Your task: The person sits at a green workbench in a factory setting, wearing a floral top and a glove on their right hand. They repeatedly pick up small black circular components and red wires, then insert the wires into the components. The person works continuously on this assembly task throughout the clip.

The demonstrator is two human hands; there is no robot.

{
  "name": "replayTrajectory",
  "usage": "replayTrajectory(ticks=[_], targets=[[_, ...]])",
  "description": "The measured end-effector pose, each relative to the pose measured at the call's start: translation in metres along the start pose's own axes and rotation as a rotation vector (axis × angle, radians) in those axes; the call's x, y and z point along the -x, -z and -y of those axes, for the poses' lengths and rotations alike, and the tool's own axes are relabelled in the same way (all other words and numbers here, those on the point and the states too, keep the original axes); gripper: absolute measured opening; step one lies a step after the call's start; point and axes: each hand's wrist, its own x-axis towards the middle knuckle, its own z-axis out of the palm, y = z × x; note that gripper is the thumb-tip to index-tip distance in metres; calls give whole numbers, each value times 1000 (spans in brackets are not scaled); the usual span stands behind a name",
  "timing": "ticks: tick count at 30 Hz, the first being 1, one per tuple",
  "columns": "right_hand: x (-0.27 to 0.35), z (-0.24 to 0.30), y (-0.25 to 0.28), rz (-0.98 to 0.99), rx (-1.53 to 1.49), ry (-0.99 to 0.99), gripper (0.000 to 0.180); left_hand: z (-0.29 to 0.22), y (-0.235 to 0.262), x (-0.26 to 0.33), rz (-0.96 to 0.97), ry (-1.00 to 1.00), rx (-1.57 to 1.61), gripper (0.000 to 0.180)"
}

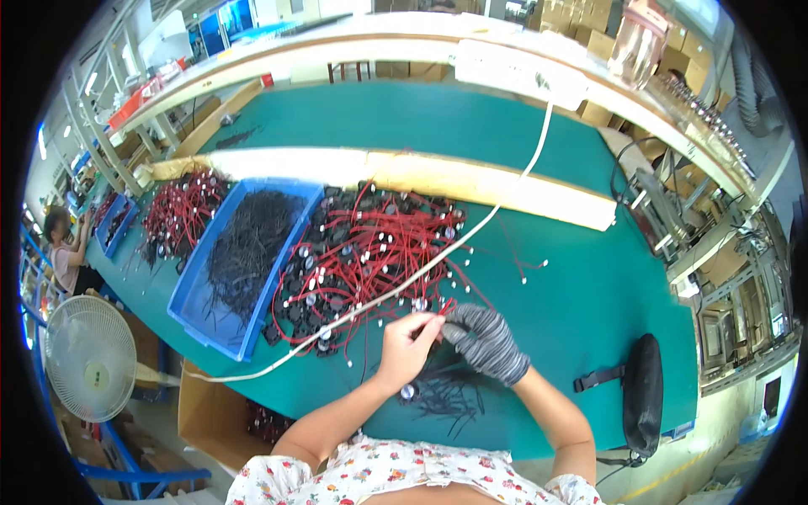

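Green bench mat (539,286) carries everything. Blue bin (189,290) of black ties sits left of the big heap of red-wired parts (370,252), a white cable (471,231) draped across it. Loose black ties (446,394) lie under the hands. Left hand (404,345) bare, fingers pinched shut on a red lead (427,324); right hand (488,341) in a grey knit glove, closed near the same spot, contents hidden. Judgement: leads are light, limp, snag-prone; grip near the small round body, not mid-wire
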Motion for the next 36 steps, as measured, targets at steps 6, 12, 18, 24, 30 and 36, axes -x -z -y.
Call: replayTrajectory(ticks=[6, 12, 18, 24, 30, 36], targets=[[-6, 5, 2, 10, 181, 150, 6, -1, -5, 0, -64, 82, 428, 9], [0, 9, 2, -32, 67, 46, 8, 4, -5, 0, -51, -68, 312, 11], [-3, 14, 1, 88, -408, -466, 16, 4, -3, 2, -60, -165, 367, 11], [1, -11, 11, 372, -1056, -580, 32, 1, 1, 0, -25, -348, -14, 10], [-1, -10, 12, 412, -937, -506, 27, -10, 8, -2, 27, -404, -66, 10], [2, -9, 15, 370, -737, -406, 23, -4, 6, 0, 172, -264, 283, 9]])
